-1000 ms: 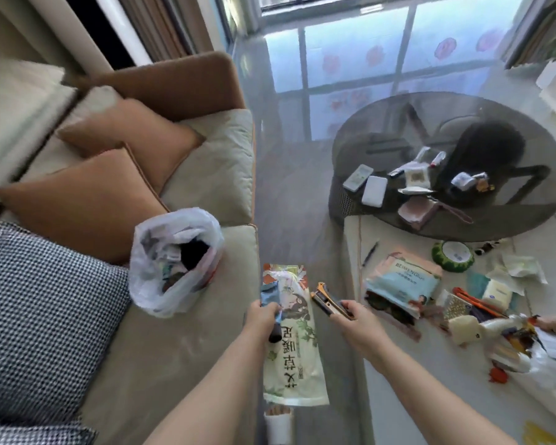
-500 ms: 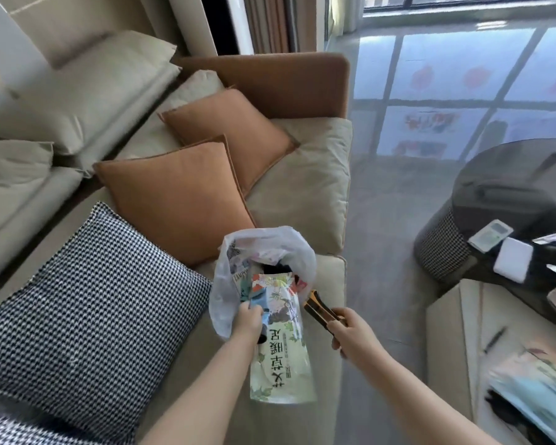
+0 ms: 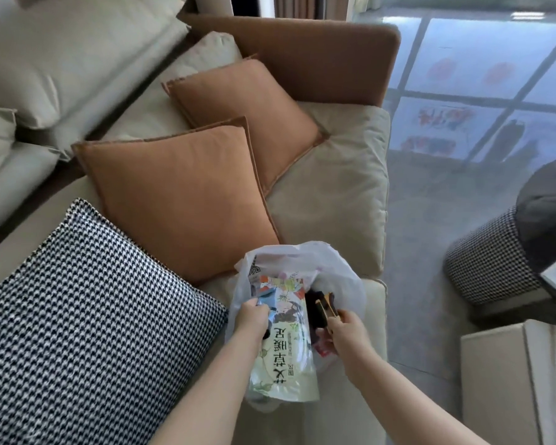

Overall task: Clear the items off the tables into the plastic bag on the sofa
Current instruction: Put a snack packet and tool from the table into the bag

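Crinkly, light printed packet (image 3: 283, 342): left hand (image 3: 249, 319) fingers pinching its far edge, feeding it into the soft plastic bag (image 3: 344, 277); right hand (image 3: 345, 332) fingers pinching a slim orange-black tool (image 3: 326, 305).

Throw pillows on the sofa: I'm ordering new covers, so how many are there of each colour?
Plain orange fabric throw pillows: 2, the nearer one overlapping the farther one.
Black-and-white houndstooth throw pillows: 1, left of the white plastic bag.
Total: 3 throw pillows. The sofa's own beige back cushions are not counted.
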`<move>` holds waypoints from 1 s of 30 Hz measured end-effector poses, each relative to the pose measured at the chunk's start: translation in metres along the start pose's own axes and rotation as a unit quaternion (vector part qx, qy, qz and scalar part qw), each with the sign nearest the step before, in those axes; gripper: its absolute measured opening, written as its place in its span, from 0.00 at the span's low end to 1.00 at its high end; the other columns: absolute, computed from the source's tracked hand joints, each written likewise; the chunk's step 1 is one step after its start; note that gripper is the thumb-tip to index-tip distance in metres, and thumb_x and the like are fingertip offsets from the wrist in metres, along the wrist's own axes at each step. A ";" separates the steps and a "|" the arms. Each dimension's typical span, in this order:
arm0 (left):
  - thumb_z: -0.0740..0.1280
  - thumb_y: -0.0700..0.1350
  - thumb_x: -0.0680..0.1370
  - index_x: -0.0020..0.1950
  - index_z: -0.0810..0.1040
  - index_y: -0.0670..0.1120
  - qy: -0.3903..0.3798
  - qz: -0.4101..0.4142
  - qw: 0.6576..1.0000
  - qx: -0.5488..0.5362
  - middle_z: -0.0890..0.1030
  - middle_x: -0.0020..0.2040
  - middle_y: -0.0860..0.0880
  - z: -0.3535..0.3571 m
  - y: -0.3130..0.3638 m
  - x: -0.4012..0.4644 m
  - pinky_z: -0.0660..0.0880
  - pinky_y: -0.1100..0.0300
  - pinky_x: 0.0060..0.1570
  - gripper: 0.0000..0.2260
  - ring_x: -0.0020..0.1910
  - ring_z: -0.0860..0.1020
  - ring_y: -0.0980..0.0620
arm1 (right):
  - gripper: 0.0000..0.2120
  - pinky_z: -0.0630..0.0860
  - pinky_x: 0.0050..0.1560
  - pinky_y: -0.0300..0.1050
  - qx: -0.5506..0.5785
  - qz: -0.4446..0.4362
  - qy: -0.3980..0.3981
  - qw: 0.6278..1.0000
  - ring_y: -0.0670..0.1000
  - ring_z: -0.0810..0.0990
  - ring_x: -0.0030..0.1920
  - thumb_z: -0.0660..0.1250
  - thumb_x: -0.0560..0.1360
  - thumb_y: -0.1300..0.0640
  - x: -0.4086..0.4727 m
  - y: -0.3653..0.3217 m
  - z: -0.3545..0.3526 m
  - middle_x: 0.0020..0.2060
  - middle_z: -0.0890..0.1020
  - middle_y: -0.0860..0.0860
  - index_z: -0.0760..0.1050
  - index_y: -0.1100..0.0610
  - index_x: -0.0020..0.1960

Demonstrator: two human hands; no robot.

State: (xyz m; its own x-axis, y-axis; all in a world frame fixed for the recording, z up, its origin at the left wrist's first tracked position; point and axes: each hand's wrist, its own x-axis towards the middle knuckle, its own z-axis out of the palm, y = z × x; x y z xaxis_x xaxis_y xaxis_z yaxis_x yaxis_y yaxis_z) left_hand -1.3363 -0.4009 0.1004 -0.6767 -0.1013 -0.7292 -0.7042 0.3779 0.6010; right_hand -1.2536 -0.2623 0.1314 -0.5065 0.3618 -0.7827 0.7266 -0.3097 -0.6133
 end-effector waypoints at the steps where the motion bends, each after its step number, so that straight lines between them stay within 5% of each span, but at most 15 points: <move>1: 0.55 0.35 0.79 0.67 0.72 0.40 -0.004 0.001 1.000 0.001 0.68 0.30 0.46 0.001 0.002 0.007 0.59 0.62 0.26 0.17 0.26 0.64 0.53 | 0.13 0.72 0.31 0.47 0.005 0.006 0.001 1.000 0.53 0.74 0.30 0.52 0.79 0.66 0.007 -0.001 0.004 0.40 0.76 0.61 0.68 0.64 0.61; 5: 0.54 0.34 0.79 0.55 0.72 0.46 -0.029 -0.005 1.000 -0.009 0.67 0.32 0.46 0.011 0.013 0.027 0.60 0.62 0.29 0.12 0.28 0.65 0.52 | 0.14 0.81 0.41 0.45 0.074 0.013 0.000 0.997 0.53 0.79 0.39 0.56 0.79 0.67 0.029 -0.013 0.014 0.46 0.78 0.60 0.67 0.61 0.65; 8: 0.55 0.33 0.78 0.61 0.74 0.41 -0.051 0.006 0.999 0.017 0.73 0.39 0.43 0.020 0.020 0.043 0.64 0.60 0.33 0.15 0.32 0.68 0.50 | 0.26 0.81 0.47 0.48 0.067 -0.013 -0.046 0.997 0.54 0.80 0.49 0.58 0.78 0.69 0.045 -0.022 0.017 0.53 0.76 0.54 0.60 0.54 0.72; 12: 0.57 0.36 0.79 0.67 0.73 0.47 -0.032 0.056 0.996 0.061 0.78 0.58 0.39 0.031 0.026 0.061 0.72 0.57 0.47 0.18 0.49 0.75 0.45 | 0.22 0.78 0.53 0.51 -0.063 -0.075 -0.095 0.991 0.55 0.78 0.53 0.55 0.77 0.71 0.053 -0.025 0.015 0.47 0.75 0.47 0.68 0.53 0.66; 17: 0.65 0.41 0.78 0.74 0.65 0.52 0.035 0.119 0.979 0.164 0.77 0.63 0.46 0.028 0.031 0.067 0.72 0.60 0.44 0.25 0.50 0.77 0.48 | 0.22 0.68 0.66 0.45 -0.278 -0.165 -0.023 0.946 0.51 0.72 0.65 0.57 0.76 0.66 0.054 -0.010 0.003 0.62 0.75 0.48 0.68 0.53 0.69; 21: 0.68 0.43 0.76 0.69 0.71 0.45 0.057 0.155 0.963 0.214 0.74 0.66 0.45 0.020 0.025 0.050 0.72 0.55 0.58 0.21 0.62 0.74 0.45 | 0.20 0.68 0.64 0.40 -0.282 -0.176 0.022 0.943 0.50 0.74 0.64 0.59 0.75 0.66 0.047 0.002 -0.009 0.61 0.78 0.50 0.73 0.55 0.65; 26: 0.69 0.43 0.75 0.62 0.75 0.48 0.215 0.207 0.919 0.256 0.73 0.62 0.46 -0.006 -0.003 0.012 0.74 0.56 0.52 0.16 0.57 0.72 0.48 | 0.19 0.69 0.61 0.44 -0.333 -0.201 0.122 0.913 0.53 0.71 0.63 0.62 0.76 0.61 0.039 0.010 -0.015 0.61 0.74 0.54 0.70 0.55 0.67; 30: 0.69 0.47 0.75 0.74 0.61 0.46 0.238 0.105 0.923 0.283 0.61 0.73 0.40 -0.026 -0.036 0.003 0.71 0.49 0.60 0.30 0.67 0.66 0.41 | 0.29 0.68 0.62 0.48 -0.340 -0.166 0.132 0.916 0.56 0.70 0.65 0.63 0.77 0.58 0.041 0.020 -0.009 0.67 0.69 0.56 0.57 0.56 0.75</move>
State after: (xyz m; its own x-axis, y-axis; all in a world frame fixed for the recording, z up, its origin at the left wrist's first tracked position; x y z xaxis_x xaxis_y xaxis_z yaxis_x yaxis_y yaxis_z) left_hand -1.3188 -0.4391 0.0849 -0.8982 -0.3133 -0.3083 -0.4127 0.8424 0.3465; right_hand -1.2559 -0.2460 0.0879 -0.6867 0.5650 -0.4574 0.7201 0.4426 -0.5344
